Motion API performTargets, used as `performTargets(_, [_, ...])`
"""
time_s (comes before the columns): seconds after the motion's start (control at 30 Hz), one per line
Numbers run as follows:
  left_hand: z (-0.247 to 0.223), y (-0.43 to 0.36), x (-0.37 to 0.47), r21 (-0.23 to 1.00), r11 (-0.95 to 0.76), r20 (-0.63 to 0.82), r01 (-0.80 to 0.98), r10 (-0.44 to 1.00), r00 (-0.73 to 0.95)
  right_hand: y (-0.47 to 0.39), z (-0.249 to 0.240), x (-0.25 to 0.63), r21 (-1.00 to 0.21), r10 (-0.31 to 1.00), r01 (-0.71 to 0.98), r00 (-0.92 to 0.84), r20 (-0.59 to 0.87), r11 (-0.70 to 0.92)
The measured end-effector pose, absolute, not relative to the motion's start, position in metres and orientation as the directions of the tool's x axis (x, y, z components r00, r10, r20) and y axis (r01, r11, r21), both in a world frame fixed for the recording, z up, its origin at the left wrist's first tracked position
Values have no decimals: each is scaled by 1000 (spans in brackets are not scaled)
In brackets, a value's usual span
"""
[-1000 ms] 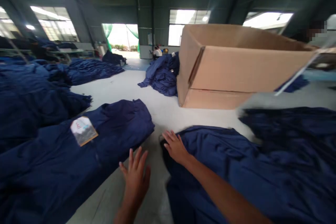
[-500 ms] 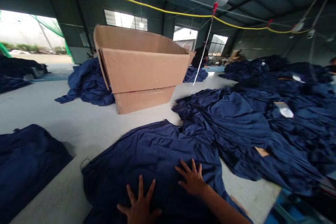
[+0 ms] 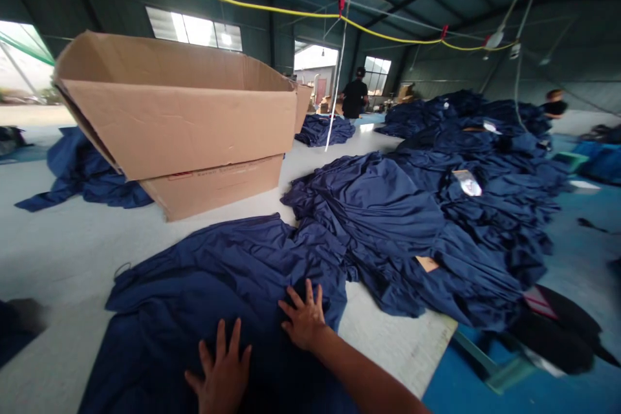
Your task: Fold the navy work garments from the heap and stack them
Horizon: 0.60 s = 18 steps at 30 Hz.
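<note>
Dark navy fabric, seemingly a garment (image 3: 208, 278), lies spread on the pale table (image 3: 383, 343) in front of me. My left hand (image 3: 223, 369) rests on it near the bottom of the view, fingers spread. Farther up and to the right, my right hand (image 3: 305, 317) presses on the same cloth, its fingers also apart. Neither hand grips anything. Beyond my right hand, a heap of the same navy cloth (image 3: 378, 207) touches or overlaps this piece; where one ends and the other begins I cannot tell.
A large open cardboard box (image 3: 208, 123) stands on the table at the back left, with a navy cloth pile (image 3: 92, 171) behind it. A white cord (image 3: 337, 87) hangs over the table. Beyond the right edge are a green stool (image 3: 509, 369) and a black bag-like object (image 3: 557, 330). Two people are farther back.
My view has turned to the right, so the box and cloth sit farther left. Both hands stay spread on the fabric, the cloth's outline near them slightly altered.
</note>
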<state>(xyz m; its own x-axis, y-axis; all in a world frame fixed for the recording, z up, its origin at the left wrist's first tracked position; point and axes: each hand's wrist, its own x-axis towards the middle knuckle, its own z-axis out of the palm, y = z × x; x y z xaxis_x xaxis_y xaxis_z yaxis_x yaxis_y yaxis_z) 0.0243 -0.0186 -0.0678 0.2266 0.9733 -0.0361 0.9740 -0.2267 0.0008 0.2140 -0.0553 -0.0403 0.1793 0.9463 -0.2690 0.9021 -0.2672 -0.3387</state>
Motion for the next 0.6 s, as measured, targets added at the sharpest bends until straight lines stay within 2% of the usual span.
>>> performTargets(0.1, [-76, -28, 14, -3, -274, -76, 962, 959, 273, -76, -56, 230, -289, 910, 881, 287, -299, -374])
performTargets(0.17, [-66, -27, 11, 73, -247, -132, 966, 958, 255, -82, -61, 231, -280, 884, 859, 334, -327, -428])
performTargets(0.23, [-52, -29, 8, 149, -255, -150, 955, 949, 277, -85, -57, 226, -310, 893, 858, 305, -332, -409])
performTargets(0.33, [-41, -49, -3, 282, -413, -161, 866, 869, 467, -95, -44, 222, -438, 960, 877, 81, -267, -196])
performTargets(0.4, [-47, -69, -14, 411, -513, -209, 753, 751, 626, -105, -38, 225, -550, 972, 835, -104, -212, -30])
performTargets(0.47, [-60, -90, -23, 483, -552, -270, 680, 645, 715, -116, -36, 231, -643, 956, 764, -227, -183, 58])
performTargets(0.53, [-76, -106, -26, 470, -581, -308, 664, 598, 740, -123, -36, 237, -693, 931, 715, -310, -191, 96])
performTargets(0.6, [-87, -117, -22, 412, -607, -298, 679, 615, 730, -128, -34, 243, -698, 889, 708, -381, -254, 104])
